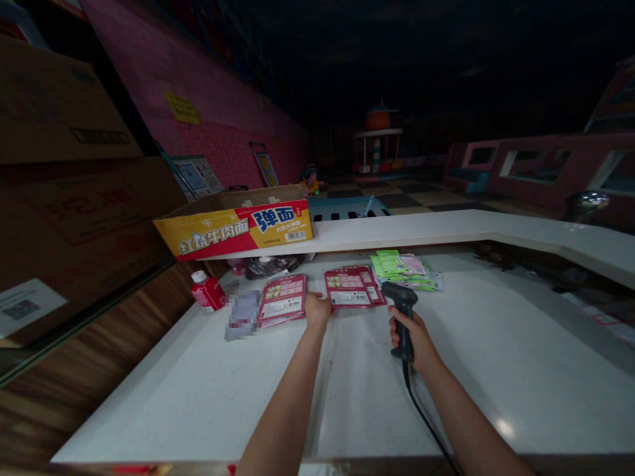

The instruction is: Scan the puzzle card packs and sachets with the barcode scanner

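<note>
Your right hand (414, 334) fingers wrap the scanner (403, 317); left hand (317, 309) fingers press a red packet (347, 289), which may slide on the table (496, 370).

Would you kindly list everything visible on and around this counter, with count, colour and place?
counter: one, white, under everything
red packets: two piles, centre back
green packets: one pile, right of the red
bottle: one, red with white cap, left edge
noodle box: one, yellow and red, on the raised ledge
cardboard boxes: several, brown, far left
scanner: one, black, corded, in the right grip
left hand: on the red packets
right hand: around the scanner's handle
</note>
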The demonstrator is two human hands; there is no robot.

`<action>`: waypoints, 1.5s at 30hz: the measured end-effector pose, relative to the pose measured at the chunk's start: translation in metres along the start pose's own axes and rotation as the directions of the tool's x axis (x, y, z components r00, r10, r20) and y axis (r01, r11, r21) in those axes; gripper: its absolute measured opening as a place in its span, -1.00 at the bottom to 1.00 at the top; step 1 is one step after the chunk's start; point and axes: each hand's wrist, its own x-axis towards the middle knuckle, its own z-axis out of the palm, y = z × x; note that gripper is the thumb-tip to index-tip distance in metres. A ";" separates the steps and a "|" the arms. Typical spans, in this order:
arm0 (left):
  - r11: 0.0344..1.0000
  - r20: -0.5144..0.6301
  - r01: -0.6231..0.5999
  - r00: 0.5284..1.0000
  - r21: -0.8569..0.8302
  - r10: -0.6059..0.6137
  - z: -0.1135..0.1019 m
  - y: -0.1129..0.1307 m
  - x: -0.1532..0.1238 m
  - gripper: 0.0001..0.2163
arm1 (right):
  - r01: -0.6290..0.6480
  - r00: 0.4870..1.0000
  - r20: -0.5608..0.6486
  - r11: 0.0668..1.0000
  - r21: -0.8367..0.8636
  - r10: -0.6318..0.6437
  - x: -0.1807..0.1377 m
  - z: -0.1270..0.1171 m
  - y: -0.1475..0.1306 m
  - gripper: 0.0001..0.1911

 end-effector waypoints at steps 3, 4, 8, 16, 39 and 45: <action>0.908 0.229 0.267 0.953 -0.323 -0.199 -0.002 0.002 -0.011 -0.77 | -0.007 1.000 0.002 1.000 -0.016 0.007 0.000 0.000 0.001 -0.50; 0.875 0.289 0.317 0.932 -0.366 -0.217 -0.002 0.002 -0.014 -0.75 | -0.005 1.000 0.001 1.000 -0.019 0.005 0.000 0.000 0.002 -0.49; 0.847 0.346 0.337 0.917 -0.411 -0.197 -0.004 -0.002 -0.031 -0.79 | -0.001 1.000 0.003 1.000 -0.014 0.001 -0.001 -0.001 0.004 -0.49; 0.774 0.126 -0.029 0.982 -0.633 0.139 -0.013 -0.046 -0.041 -0.67 | -0.004 0.999 0.036 0.999 -0.038 0.005 -0.006 0.000 0.001 -0.51; 0.700 -0.044 -0.183 0.976 -0.691 0.212 -0.004 -0.059 -0.023 -0.51 | 0.025 0.941 0.330 0.956 -0.292 0.076 -0.027 -0.002 -0.003 -0.55; 0.679 -0.041 -0.187 0.973 -0.710 0.226 -0.003 -0.064 -0.021 -0.49 | 0.029 0.946 0.319 0.965 -0.261 0.058 -0.025 -0.002 -0.002 -0.54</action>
